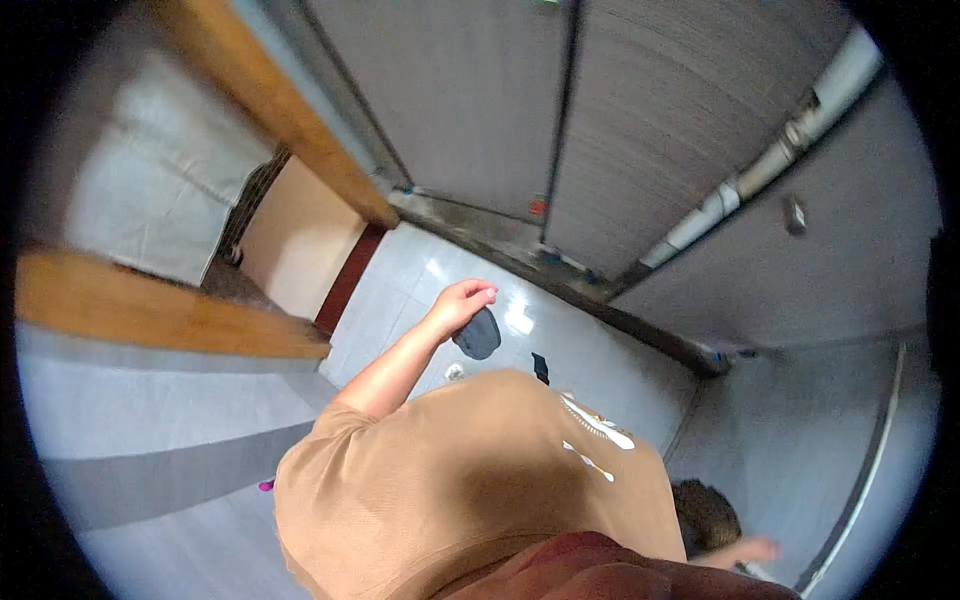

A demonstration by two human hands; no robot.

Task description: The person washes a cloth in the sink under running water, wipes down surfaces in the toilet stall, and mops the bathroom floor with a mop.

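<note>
My left hand point(465, 303) reaches out over the tiled floor, its fingers curled in with the tips close together. Right beside it, below the palm, shows a dark grey rounded thing point(478, 335); whether the hand holds it or it lies beneath, I cannot tell. A small black strap-like piece point(540, 367) shows just past my shirt's edge. At the lower right my right hand point(745, 552) is smeared by motion, its fingers unclear. Next to it is a dark brown, bristly-looking thing point(705, 515), partly hidden by my brown T-shirt point(480, 460).
Grey panels point(660, 130) stand along the far side, with a pale pipe point(735, 190) running aslant before them. To the left, a wooden door frame point(290, 110) surrounds an opening with a dark red threshold point(350, 278). Light grey tiled floor point(400, 275) lies between.
</note>
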